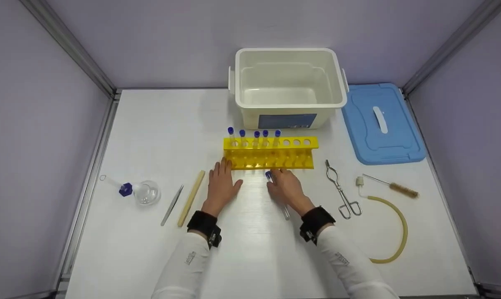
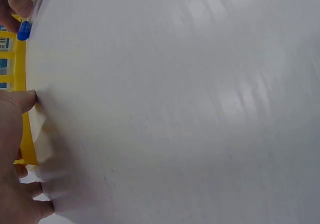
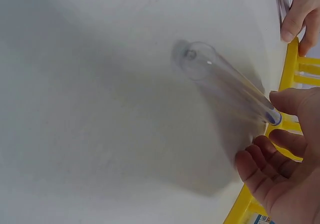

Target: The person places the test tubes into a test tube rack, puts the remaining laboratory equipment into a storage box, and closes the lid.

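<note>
My left hand [image 1: 222, 189] lies with fingers extended at the left end of the yellow test tube rack [image 1: 271, 153], fingertips right at its front edge. In front of the rack, my right hand [image 1: 288, 187] curves loosely around the blue-capped end of a clear test tube [image 3: 232, 86]. The tube lies on the table, its rounded end pointing back toward me. In the right wrist view the blue cap [image 3: 273, 117] sits between thumb and index finger, with space showing around it. Several blue-capped test tubes [image 1: 256, 135] stand in the rack's left holes.
Behind the rack stands a white bin [image 1: 288, 104], with a blue lid [image 1: 385, 141] to its right. Tongs [image 1: 340, 189], a brush [image 1: 404, 190] and rubber tubing [image 1: 404, 224] lie right; tweezers [image 1: 172, 205], a wooden strip [image 1: 191, 198] and a glass flask [image 1: 146, 193] lie left.
</note>
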`<state>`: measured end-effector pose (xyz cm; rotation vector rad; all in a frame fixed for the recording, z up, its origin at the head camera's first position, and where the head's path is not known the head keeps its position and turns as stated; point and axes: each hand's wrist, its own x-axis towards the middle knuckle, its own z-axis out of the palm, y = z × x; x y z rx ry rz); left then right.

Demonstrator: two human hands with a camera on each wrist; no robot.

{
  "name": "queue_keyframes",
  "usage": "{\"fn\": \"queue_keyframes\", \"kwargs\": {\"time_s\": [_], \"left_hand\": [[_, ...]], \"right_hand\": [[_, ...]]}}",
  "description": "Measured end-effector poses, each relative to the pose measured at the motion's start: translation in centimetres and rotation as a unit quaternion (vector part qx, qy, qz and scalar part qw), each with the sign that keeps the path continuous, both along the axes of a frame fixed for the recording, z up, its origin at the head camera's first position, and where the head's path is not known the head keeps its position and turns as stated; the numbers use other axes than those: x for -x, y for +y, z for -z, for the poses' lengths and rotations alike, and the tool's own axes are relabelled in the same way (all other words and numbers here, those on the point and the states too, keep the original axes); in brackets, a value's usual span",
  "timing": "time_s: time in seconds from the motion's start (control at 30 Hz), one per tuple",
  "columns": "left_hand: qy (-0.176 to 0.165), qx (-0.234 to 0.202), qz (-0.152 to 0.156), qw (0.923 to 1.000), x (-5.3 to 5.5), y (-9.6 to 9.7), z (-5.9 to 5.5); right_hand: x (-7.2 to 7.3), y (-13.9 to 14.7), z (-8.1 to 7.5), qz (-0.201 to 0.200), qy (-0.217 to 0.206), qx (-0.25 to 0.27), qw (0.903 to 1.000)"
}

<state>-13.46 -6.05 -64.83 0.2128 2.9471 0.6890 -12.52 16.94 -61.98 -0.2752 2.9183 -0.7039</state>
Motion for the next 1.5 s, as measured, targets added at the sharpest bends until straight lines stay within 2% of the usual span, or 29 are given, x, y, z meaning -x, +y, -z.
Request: {"fn": "queue_keyframes", "kwargs": {"time_s": [0.2,0.7,0.9,1.07,1.2,1.37,1.5], "left_hand": [[-0.011,-0.002,-0.002,0.9999,0.1,0.0,0.0],[-0.003,0.011,-0.003,0.9999,0.1,0.1,0.0],[-0.003,-0.004,-0.002,1.0000,0.0,-0.1,0.0],[-0.010,-0.001,-0.002,0.9999,0.0,0.0,-0.1],[-0.014,0.001,-0.003,0.9999,0.0,0.0,-0.2],[-0.014,0.000,-0.003,0.9999,0.0,0.0,-0.2],[-0.016,-0.001,-0.002,0.9999,0.1,0.0,-0.1]], "right_hand": [[-0.1,-0.3,0.2,0.021,-0.047,-0.001,0.9987],[0.0,-0.2,0.1,0.022,-0.053,0.017,0.9982],[-0.2,-0.2,-0.3,0.029,-0.054,0.027,0.9977],[-0.5,-0.3,-0.7,0.027,-0.054,0.036,0.9975],[-0.7,-0.4,-1.3,0.017,-0.048,0.049,0.9975],[-0.7,-0.4,-2.5,0.026,-0.051,0.064,0.9964],[-0.7,-0.2,-3.4,0.027,-0.034,0.071,0.9965]]}}
